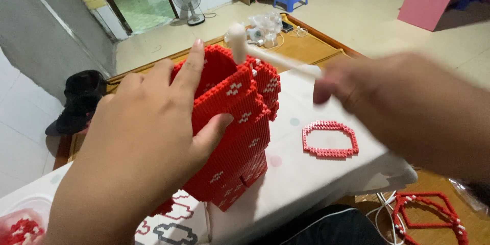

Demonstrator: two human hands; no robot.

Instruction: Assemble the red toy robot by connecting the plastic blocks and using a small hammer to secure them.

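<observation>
Head view: left hand [148, 138] clamps the red brick model [240, 122], blurred right hand [388, 102] grips a white mallet [265, 53] above it, red ring [331, 139] under the right hand.

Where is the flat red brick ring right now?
The flat red brick ring lies on the white table, right of the tall red brick model and just below the right hand.

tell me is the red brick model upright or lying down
Upright: the red brick model stands on the white table, steadied by the left hand; the right hand holds a small white hammer.
</observation>
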